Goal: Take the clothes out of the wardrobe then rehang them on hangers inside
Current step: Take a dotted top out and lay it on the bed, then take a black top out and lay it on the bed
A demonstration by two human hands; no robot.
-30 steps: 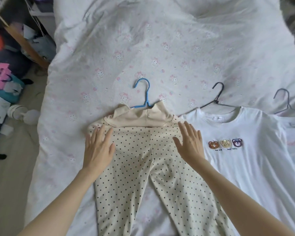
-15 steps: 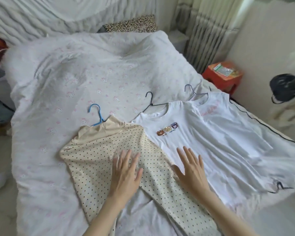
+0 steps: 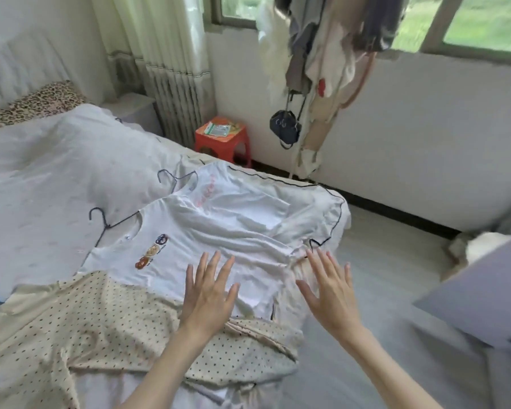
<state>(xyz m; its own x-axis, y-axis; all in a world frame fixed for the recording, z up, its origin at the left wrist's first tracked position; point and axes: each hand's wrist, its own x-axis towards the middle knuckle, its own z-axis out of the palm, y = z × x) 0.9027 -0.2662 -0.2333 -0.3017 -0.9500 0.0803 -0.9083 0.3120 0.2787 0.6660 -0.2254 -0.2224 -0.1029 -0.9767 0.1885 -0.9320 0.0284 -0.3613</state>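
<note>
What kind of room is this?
It looks like a bedroom in someone's home. There is a bed with a white quilt, T-shirts on hangers laid out on it, a curtain beside a window, and a small red stool near the wall.

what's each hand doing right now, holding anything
Left hand: open, fingers spread over the white bear t-shirt, holding nothing.
Right hand: open, fingers spread, holding nothing.
</note>
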